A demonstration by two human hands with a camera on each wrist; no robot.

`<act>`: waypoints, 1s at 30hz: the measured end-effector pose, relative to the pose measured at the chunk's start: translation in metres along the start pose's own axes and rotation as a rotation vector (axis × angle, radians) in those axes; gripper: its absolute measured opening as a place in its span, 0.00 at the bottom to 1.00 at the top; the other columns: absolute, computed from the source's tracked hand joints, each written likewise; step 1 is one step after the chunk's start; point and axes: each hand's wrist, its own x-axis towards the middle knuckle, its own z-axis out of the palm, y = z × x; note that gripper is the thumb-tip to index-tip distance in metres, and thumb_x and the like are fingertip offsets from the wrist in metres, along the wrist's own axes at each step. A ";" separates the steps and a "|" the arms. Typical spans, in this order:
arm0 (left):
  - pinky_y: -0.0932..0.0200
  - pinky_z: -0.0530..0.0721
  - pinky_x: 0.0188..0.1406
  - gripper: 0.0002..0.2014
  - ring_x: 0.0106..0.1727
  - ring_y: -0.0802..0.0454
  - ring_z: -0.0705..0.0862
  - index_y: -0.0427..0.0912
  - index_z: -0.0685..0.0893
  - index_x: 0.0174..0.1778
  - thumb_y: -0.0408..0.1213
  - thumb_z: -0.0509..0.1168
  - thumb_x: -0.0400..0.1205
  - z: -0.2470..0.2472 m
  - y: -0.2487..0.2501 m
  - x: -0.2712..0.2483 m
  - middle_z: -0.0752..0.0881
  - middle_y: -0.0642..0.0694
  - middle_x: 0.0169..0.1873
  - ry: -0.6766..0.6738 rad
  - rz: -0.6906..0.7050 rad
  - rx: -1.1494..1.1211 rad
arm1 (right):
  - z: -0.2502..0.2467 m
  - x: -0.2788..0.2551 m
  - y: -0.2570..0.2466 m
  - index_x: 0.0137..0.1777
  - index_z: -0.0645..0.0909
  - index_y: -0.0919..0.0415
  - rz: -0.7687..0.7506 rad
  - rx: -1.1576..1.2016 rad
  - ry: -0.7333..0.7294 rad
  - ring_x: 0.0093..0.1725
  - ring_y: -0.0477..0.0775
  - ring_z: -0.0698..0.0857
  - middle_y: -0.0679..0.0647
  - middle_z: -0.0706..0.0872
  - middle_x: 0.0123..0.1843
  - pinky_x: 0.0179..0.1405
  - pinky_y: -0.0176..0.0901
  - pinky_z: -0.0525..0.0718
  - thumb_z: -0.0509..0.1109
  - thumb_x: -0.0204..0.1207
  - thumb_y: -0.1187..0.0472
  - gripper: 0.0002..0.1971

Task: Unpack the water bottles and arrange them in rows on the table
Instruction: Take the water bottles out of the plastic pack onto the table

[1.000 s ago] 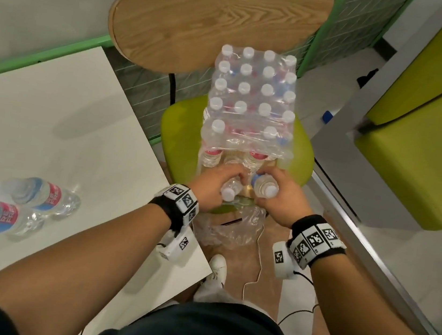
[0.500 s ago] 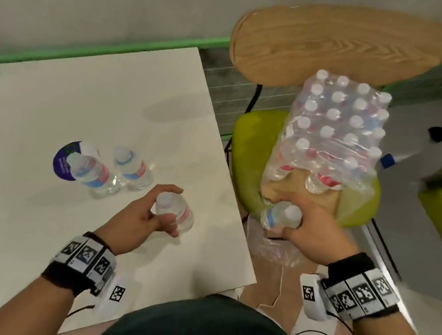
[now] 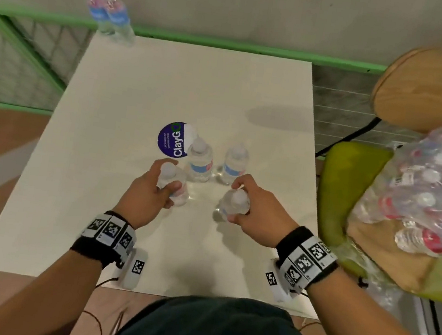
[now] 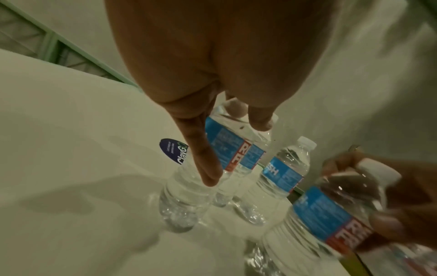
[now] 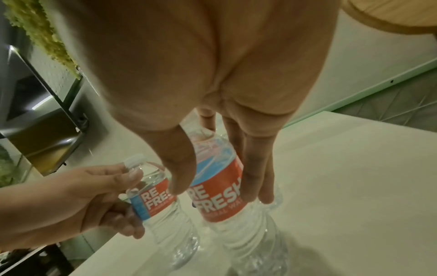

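Far left, at the far corner of the white bench [image 3: 127, 99], two capped water bottles [image 3: 107, 10] stand touching each other against the grey wall. Mid-bench lies a round dark-blue sticker [image 3: 169, 138] lettered "ClayG"; its right edge is overlapped by the left standing bottle [image 3: 200, 159]. Near side of the sticker, the left hand [image 3: 146, 194] has thumb and fingers curled round the left held bottle [image 3: 173, 182], gripping it at the label; the bottle is upright and its base looks to be on or just above the bench, which of the two I cannot tell. In the left wrist view the thumb [image 4: 201, 149] runs down the front of the label. The left standing bottle is just beyond this hand, and the right standing bottle [image 3: 235, 163] stands beside it, apart by a small gap; both are upright with white caps and blue labels. Near side of the right standing bottle, the right hand [image 3: 258, 208] wraps the right held bottle [image 3: 233, 205] at its upper body, cap toward the camera and base tilted toward the left; base contact with the bench cannot be told. Far right, a shrink-wrapped pack of bottles [image 3: 434, 181], torn open at its near end, sits on cardboard on the green seat of a chair [image 3: 344, 183] with a wooden backrest.
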 end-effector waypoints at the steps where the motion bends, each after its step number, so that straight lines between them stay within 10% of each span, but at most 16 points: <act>1: 0.65 0.84 0.40 0.18 0.41 0.48 0.90 0.63 0.70 0.68 0.44 0.65 0.85 -0.003 -0.004 0.003 0.83 0.56 0.54 0.003 0.013 0.028 | 0.004 0.006 -0.004 0.62 0.69 0.43 -0.011 -0.007 0.026 0.47 0.53 0.82 0.49 0.80 0.54 0.49 0.46 0.83 0.80 0.67 0.54 0.28; 9: 0.38 0.87 0.55 0.26 0.61 0.44 0.82 0.68 0.68 0.74 0.58 0.64 0.78 -0.009 -0.021 0.033 0.78 0.48 0.62 -0.036 0.125 0.039 | 0.024 0.034 -0.025 0.64 0.73 0.37 -0.023 -0.038 0.192 0.40 0.53 0.81 0.48 0.68 0.56 0.56 0.46 0.83 0.79 0.68 0.61 0.29; 16: 0.43 0.77 0.70 0.27 0.70 0.47 0.78 0.57 0.60 0.81 0.48 0.59 0.86 -0.009 -0.008 0.044 0.77 0.48 0.72 -0.088 0.144 0.106 | 0.033 0.040 -0.027 0.67 0.73 0.47 -0.070 -0.120 0.328 0.45 0.56 0.84 0.45 0.73 0.65 0.48 0.53 0.86 0.77 0.70 0.62 0.27; 25: 0.42 0.81 0.66 0.29 0.65 0.44 0.79 0.55 0.67 0.78 0.46 0.68 0.82 -0.004 -0.003 0.047 0.70 0.47 0.68 0.023 0.089 0.080 | 0.037 0.038 -0.020 0.67 0.73 0.39 -0.068 0.034 0.417 0.41 0.51 0.86 0.44 0.68 0.59 0.52 0.54 0.88 0.77 0.71 0.64 0.28; 30: 0.58 0.72 0.64 0.32 0.68 0.49 0.76 0.52 0.64 0.80 0.45 0.70 0.81 -0.011 0.009 0.038 0.73 0.45 0.70 0.006 0.075 0.184 | 0.029 0.030 -0.016 0.71 0.75 0.46 -0.093 0.077 0.426 0.47 0.44 0.83 0.46 0.74 0.58 0.53 0.38 0.86 0.80 0.69 0.60 0.30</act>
